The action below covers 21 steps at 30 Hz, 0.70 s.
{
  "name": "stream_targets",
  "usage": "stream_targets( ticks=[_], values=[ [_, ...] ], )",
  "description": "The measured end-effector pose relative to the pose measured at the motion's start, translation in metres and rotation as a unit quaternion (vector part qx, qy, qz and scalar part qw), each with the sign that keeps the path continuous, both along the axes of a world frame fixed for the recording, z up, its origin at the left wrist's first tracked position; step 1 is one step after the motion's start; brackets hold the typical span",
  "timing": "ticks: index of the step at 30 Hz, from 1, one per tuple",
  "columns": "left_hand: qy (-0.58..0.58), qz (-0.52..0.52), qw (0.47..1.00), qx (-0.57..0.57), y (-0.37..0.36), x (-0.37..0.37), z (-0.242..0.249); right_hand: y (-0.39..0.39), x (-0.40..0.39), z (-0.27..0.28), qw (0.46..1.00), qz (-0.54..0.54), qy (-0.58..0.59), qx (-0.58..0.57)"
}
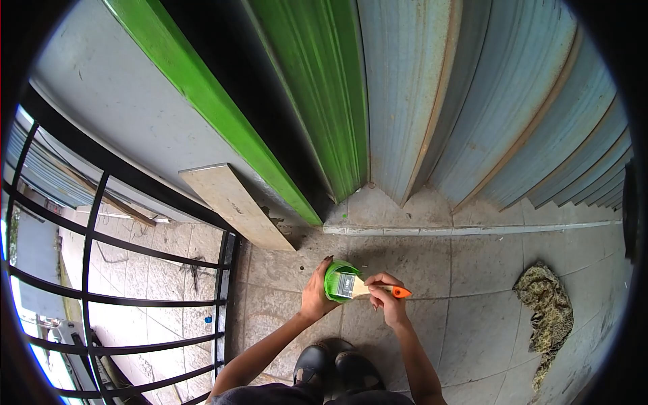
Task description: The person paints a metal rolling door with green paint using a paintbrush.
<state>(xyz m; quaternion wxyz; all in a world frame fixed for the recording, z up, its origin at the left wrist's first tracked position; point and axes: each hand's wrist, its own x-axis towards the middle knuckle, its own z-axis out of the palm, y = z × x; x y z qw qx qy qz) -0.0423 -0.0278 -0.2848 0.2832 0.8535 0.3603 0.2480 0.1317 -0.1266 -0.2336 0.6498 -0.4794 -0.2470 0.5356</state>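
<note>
My left hand (315, 293) is wrapped round a small paint can (328, 278) with green paint on its rim and inside. In my right hand (389, 302) is a paintbrush (360, 289) with a pale handle and an orange end (401, 292). Its metal band lies over the can's mouth, and the bristles reach inside, partly hidden by the wall. Ahead stands a corrugated metal shutter (405, 101), whose left panel (320, 81) is coated green, as is the upright post (202, 104) beside it.
A flat board (236, 206) leans by the post's foot. On my left is a black barred gate (88, 236). A crumpled patterned cloth (545, 307) lies on the tiled floor (472, 283) to the right. My dark shoes (337, 368) are just below the can.
</note>
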Motion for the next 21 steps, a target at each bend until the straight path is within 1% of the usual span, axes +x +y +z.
stream_targets(
  ticks=[9,13,21],
  values=[
    [0.003,-0.013,1.0,0.006,0.005,-0.001,0.002,-0.005,-0.002,-0.026,0.997,-0.035,0.065,0.012],
    [0.017,-0.017,0.999,0.024,0.005,-0.001,0.0,-0.012,-0.003,-0.027,0.997,-0.043,0.057,0.011],
    [0.019,-0.003,0.999,-0.041,0.006,-0.005,0.002,-0.013,-0.005,-0.015,0.996,-0.054,0.066,0.025]
  ],
)
